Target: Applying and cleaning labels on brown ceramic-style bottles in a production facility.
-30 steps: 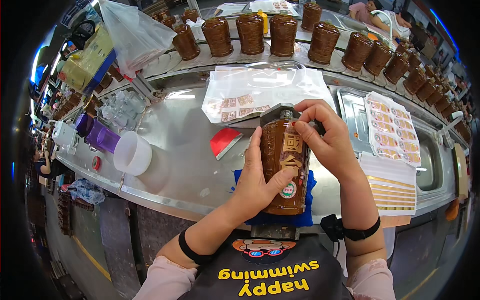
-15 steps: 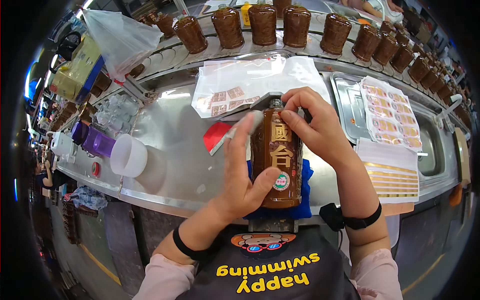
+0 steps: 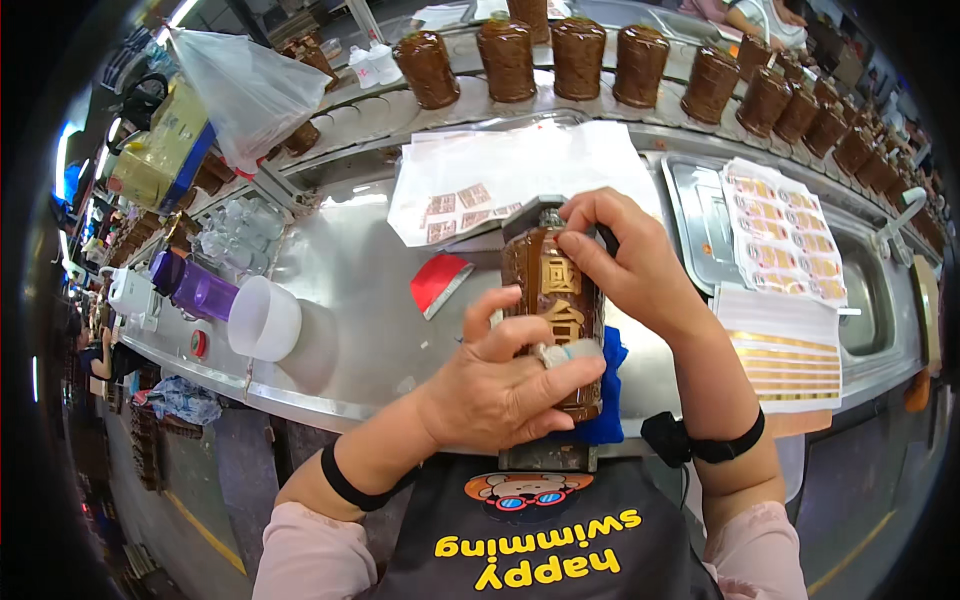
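Observation:
A brown bottle [image 3: 530, 270] with raised gold characters lies tilted on its back on a metal rest padded with blue cloth [image 3: 612, 385]. My right hand [image 3: 622, 250] grips it at the neck, thumb and fingers closed around the top. Across the lower front of the bottle is my left hand [image 3: 510, 375], its fingers apart and partly bent. A whitish wrap [image 3: 556, 352] sits around one of its fingers, against the glass. The round sticker low on the bottle is hidden behind that hand.
A white sheet with small labels [image 3: 440, 205] lies beyond the bottle, a red piece [image 3: 438, 284] to its left. Left stand a white tub [image 3: 264, 318] and purple bottle [image 3: 200, 285]. Sticker sheets [image 3: 785, 235] and gold strips [image 3: 780, 350] lie right. Brown bottles [image 3: 577, 60] line a conveyor behind.
My left hand has turned and come down across the lower front of the bottle, covering the sticker. My right hand stays at the neck. The bottles on the conveyor have shifted right.

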Action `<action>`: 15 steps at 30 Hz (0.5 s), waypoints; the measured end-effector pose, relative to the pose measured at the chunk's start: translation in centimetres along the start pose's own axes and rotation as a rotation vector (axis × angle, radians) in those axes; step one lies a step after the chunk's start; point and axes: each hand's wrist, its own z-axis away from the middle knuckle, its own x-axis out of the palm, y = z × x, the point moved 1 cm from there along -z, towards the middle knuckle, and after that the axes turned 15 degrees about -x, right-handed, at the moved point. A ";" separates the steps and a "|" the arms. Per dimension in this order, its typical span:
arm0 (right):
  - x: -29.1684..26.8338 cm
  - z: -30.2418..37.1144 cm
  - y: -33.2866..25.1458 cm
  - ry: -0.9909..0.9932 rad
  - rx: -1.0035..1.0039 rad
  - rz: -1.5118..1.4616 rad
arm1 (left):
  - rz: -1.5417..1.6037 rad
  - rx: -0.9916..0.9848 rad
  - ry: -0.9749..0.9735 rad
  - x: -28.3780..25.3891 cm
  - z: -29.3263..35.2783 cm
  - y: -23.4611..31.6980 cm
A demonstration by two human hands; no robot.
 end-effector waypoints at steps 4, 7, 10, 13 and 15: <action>-0.3 -0.2 -0.1 -0.045 0.027 -0.026 | 0.058 -0.035 -0.002 0.3 1.0 0.1; -0.4 -0.5 0.1 -0.069 0.063 -0.084 | 0.106 -0.054 0.013 0.4 1.4 -0.1; -0.6 -0.7 0.3 -0.087 0.048 -0.087 | 0.133 -0.085 0.065 0.5 2.0 -0.1; -0.6 -0.8 0.3 -0.093 0.034 -0.089 | 0.149 -0.158 0.141 0.4 1.7 -0.4; -0.6 -1.0 0.3 -0.097 0.025 -0.088 | 0.090 -0.163 0.112 0.0 1.3 -0.6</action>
